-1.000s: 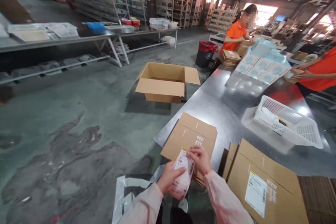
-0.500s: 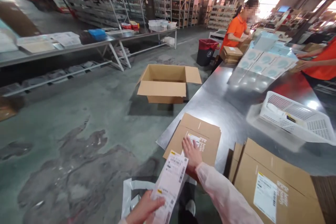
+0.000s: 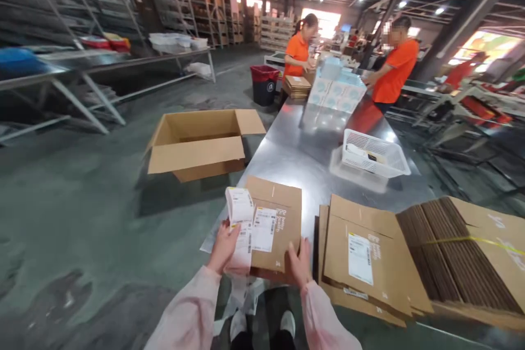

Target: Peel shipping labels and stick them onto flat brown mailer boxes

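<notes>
At lower centre, my left hand (image 3: 222, 246) pinches the label strip (image 3: 243, 249), likely light and limp; my right (image 3: 300, 262) clasps the flat carton (image 3: 283, 238), probably stiff, by its lower-right edge, a sound hold.

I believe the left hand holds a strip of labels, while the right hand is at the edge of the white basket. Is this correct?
Not entirely: the right hand is at the edge of the labelled flat cardboard, not the white basket, as the head view shows. The left hand does hold a strip of labels.
</notes>
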{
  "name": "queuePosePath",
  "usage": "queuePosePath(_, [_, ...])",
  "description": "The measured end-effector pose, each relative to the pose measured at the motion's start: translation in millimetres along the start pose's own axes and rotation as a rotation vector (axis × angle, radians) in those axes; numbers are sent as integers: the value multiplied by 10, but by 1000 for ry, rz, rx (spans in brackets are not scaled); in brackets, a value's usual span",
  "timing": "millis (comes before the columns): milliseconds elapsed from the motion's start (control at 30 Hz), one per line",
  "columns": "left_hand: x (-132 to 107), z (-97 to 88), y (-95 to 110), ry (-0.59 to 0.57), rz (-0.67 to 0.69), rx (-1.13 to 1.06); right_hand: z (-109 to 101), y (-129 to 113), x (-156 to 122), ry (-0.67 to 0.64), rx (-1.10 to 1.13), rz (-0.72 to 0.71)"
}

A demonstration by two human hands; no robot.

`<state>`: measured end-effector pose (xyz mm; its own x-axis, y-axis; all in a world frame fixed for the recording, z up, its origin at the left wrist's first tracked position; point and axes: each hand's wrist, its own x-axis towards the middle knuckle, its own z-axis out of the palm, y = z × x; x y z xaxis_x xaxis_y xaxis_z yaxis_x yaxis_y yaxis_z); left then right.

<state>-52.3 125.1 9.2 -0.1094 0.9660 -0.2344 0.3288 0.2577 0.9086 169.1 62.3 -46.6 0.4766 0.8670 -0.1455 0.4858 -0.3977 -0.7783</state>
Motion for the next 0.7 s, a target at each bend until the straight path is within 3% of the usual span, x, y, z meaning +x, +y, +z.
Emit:
queuePosePath(67, [-200,2,208,-128,-59,-277,-431,29,-4,122,183,-31])
queuePosePath(167, [-542,44,517,-317,-218,-725,-1429,201,49,286,291,8])
queuePosePath(233, [-747,89,641,-365,-243,-798,-2052,289,82,406,163,77])
queuePosePath(300, [-927,145,675,-382,-229,-780,-2369,236,59,445,54,120])
queuePosePath(367, [-1078,208,643,-417,-200,-751,-2258,13,-61,293,65,97])
queuePosePath(400, [-1136,238,614,-451,-185,-736,-2058,-141,-162,146,118,70])
queuePosePath(467, [-1199,277,547,-531,-127,-695,-1495,-457,-427,-294,406,-57])
queuePosePath(500, [-1198,279,514,-544,-90,-674,-1197,-588,-575,-409,537,-78])
queuePosePath(600, [-1087,208,416,-395,-52,-665,-544,-808,-938,-504,658,-30])
queuePosePath(700, [-942,87,312,-207,-114,-645,-375,-885,-935,-603,609,-63])
